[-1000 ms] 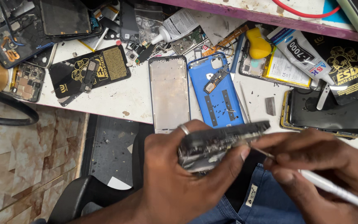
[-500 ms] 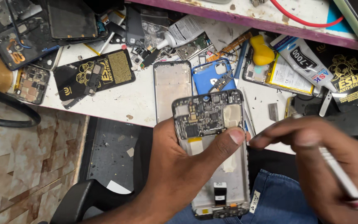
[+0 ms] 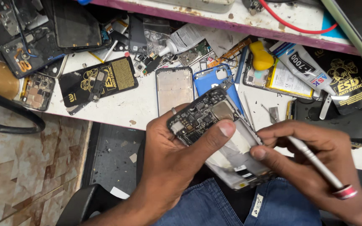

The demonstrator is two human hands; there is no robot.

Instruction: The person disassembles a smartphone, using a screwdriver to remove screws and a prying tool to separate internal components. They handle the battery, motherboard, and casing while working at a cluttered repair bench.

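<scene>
In the head view, the left hand (image 3: 177, 159) is clamped around an opened phone (image 3: 218, 134), thumb across its circuit board, above the lap at the bench edge. The phone's long axis runs from upper left to lower right, its lower end toward the right hand (image 3: 311, 155), which pinches a white tool (image 3: 315, 161) with its tip at the phone's right edge.

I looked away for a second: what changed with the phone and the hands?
The left hand turned the opened phone from edge-on to circuit side up, now tilted diagonally. The right hand keeps its grip on the white tool, its fingertips now at the phone. The bench clutter stayed put.
</scene>
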